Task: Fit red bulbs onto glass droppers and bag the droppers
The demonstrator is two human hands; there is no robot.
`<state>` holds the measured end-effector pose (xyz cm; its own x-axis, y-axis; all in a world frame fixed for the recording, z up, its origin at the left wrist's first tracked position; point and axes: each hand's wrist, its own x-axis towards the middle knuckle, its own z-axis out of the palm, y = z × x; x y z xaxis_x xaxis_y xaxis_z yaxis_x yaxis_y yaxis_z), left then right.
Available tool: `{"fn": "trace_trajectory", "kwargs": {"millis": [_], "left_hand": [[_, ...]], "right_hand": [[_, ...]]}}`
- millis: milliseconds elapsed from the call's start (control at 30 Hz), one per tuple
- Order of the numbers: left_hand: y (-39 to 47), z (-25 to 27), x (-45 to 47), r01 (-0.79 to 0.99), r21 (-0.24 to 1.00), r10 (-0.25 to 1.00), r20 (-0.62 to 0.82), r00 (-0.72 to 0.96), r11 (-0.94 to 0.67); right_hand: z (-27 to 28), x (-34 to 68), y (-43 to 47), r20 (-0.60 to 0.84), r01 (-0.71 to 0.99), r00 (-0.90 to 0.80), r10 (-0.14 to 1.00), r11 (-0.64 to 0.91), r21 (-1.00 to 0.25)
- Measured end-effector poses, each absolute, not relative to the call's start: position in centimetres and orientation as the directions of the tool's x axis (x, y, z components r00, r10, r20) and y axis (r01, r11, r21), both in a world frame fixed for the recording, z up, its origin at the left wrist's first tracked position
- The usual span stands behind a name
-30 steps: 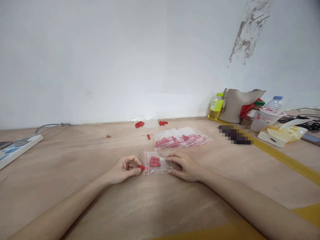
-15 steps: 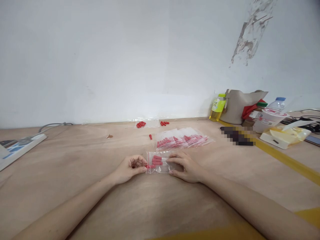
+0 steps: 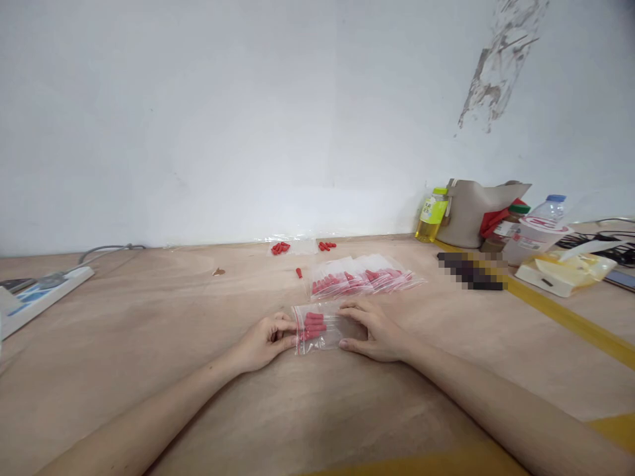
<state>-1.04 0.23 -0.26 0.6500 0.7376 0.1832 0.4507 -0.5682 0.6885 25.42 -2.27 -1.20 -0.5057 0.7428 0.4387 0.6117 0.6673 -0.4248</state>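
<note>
A clear zip-lock bag (image 3: 331,338) with a red seal line lies flat on the table between my hands. Inside it are several small red tapered pieces (image 3: 314,325), side by side near the mouth. My left hand (image 3: 270,340) pinches the bag's mouth at its left end, thumb below; its fingertips are partly hidden by the plastic. At the other end, my right hand (image 3: 374,332) curves around the bag, fingers at the upper edge and thumb at the lower. Just beyond, a fanned stack of filled zip-lock bags (image 3: 364,274) holds more red pieces.
A single red piece (image 3: 299,272) lies left of the stack. Two small groups of red pieces (image 3: 280,248) rest on plastic by the wall. At right stand a yellow-green bottle (image 3: 431,215), a grey bag (image 3: 464,215), a cup (image 3: 533,241) and tissues (image 3: 565,271). A power strip (image 3: 47,301) sits left.
My left fingers have moved right and closed at the bag's mouth. The red piece that was at the opening now lies inside with the others. The bag has shifted slightly right and nearer.
</note>
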Motion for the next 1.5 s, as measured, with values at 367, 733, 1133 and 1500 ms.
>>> {"fn": "trace_trajectory", "kwargs": {"millis": [367, 733, 1133, 1500], "left_hand": [[0.6, -0.5, -1.2, 0.426, 0.752, 0.751, 0.135, 0.646, -0.502], [0.2, -1.1, -0.7, 0.483, 0.732, 0.818, 0.178, 0.547, -0.481], [5.3, 1.9, -2.7, 0.547, 0.81, 0.951, 0.04, 0.306, -0.21], [13.6, 2.3, 3.5, 0.699, 0.708, 0.989, 0.15, -0.015, -0.097]], "right_hand": [[-1.0, 24.8, -2.5, 0.397, 0.552, -0.51, 0.763, 0.644, -0.529], [-1.3, 25.9, -2.0, 0.413, 0.567, -0.514, 0.752, 0.659, -0.494], [-1.1, 25.9, -2.4, 0.375, 0.606, -0.514, 0.772, 0.636, -0.479], [-1.0, 25.9, -2.4, 0.383, 0.61, -0.527, 0.759, 0.651, -0.451]]}}
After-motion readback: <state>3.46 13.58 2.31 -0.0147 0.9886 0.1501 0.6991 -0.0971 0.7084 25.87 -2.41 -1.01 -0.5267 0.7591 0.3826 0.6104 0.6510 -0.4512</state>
